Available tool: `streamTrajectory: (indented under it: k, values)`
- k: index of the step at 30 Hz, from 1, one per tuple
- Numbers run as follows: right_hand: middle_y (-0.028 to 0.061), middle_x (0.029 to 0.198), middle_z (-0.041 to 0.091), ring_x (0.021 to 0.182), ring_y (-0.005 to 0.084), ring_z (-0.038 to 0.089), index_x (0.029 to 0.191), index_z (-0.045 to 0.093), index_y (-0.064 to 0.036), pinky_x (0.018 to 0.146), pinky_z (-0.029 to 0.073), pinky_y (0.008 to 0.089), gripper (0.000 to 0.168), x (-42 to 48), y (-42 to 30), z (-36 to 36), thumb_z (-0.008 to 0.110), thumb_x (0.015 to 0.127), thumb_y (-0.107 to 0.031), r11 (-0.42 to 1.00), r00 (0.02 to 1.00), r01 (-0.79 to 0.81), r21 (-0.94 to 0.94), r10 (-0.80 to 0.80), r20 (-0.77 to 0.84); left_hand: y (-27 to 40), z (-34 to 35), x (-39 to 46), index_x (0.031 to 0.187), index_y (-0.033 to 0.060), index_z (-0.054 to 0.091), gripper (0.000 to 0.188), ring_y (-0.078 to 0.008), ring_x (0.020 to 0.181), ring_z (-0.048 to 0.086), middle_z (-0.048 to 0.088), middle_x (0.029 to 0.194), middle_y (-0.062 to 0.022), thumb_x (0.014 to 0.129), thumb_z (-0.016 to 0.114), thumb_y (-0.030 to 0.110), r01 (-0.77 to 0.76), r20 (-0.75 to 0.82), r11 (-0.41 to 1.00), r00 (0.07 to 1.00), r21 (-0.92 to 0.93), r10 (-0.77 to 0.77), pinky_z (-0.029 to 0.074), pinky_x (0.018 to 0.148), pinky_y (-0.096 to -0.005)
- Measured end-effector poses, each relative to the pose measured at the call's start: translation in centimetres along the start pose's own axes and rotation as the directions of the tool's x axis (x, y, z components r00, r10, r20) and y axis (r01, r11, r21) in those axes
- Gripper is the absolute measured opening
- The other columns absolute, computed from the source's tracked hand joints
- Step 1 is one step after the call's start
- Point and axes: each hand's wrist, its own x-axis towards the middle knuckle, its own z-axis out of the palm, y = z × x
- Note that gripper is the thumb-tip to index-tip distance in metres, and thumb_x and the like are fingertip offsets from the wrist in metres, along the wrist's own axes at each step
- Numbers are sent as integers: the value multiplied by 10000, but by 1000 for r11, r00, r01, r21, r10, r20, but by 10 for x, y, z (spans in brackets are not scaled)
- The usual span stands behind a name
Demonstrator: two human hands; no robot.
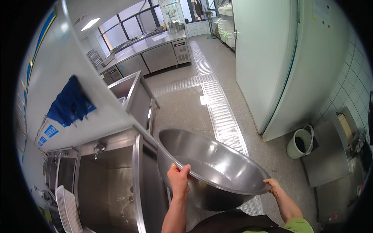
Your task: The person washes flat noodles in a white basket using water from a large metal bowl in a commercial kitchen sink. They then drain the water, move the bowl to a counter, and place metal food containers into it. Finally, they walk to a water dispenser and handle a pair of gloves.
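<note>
A large round stainless steel basin (pixel 204 151) is held tilted before me, above the floor. My left hand (pixel 179 179) grips its rim on the near left side, thumb on top. At the right end of the rim, my right hand (pixel 272 185) has hold as well. The inside looks bare and shiny, and its outer underside is partly hidden by my dark apron (pixel 236 222). Just left of the basin stands a deep stainless steel sink (pixel 121 186) with a wall tap (pixel 99 150) over it.
A white plastic basket (pixel 67 208) leans at the sink's left edge. Metal drain grating (pixel 223 110) runs along the floor. To the right are a white door (pixel 265 58) and a pale bucket (pixel 297 145). Steel counters (pixel 160 56) stand farther back; a blue cloth (pixel 71 102) hangs at left.
</note>
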Motion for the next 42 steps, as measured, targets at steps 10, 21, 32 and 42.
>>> streamTrajectory:
  k: [10, 21, 32, 42]
  values:
    - [194, 951, 623, 758, 301, 618, 1029, 534, 132, 665, 509, 405, 331, 155, -190, 85, 616, 760, -43, 989, 990, -35, 144, 14, 143, 10, 140, 190, 702, 53, 471, 140, -86, 479, 474, 498, 621, -9, 719, 596, -8, -61, -54, 998, 997, 24, 62, 385, 400, -220]
    - [216, 1119, 560, 984, 335, 564, 1126, 488, 102, 851, 478, 439, 349, 282, -524, 205, 505, 839, -96, 979, 912, 10, 206, -93, 400, 53, 308, 469, 750, 37, 514, 121, -82, 480, 499, 513, 600, -7, 739, 627, 78, -89, -93, 994, 991, 68, 95, 378, 398, -204]
    - [245, 1142, 531, 994, 366, 552, 1161, 451, 100, 862, 462, 475, 399, 456, -846, 346, 483, 836, -131, 998, 895, 64, -15, -51, 444, 47, 471, 731, 685, 81, 424, 213, -56, 441, 462, 509, 608, -14, 753, 623, 47, -119, -219, 989, 971, -85, 98, 361, 385, -188]
    - [74, 639, 526, 478, 187, 469, 796, 545, -3, 414, 378, 331, 82, 666, -1107, 519, 596, 793, -67, 992, 939, 106, -70, -76, 335, 42, 592, 1030, 678, 68, 448, 168, -71, 388, 427, 505, 571, -24, 730, 603, 26, -207, -405, 978, 896, -19, 181, 332, 350, -193]
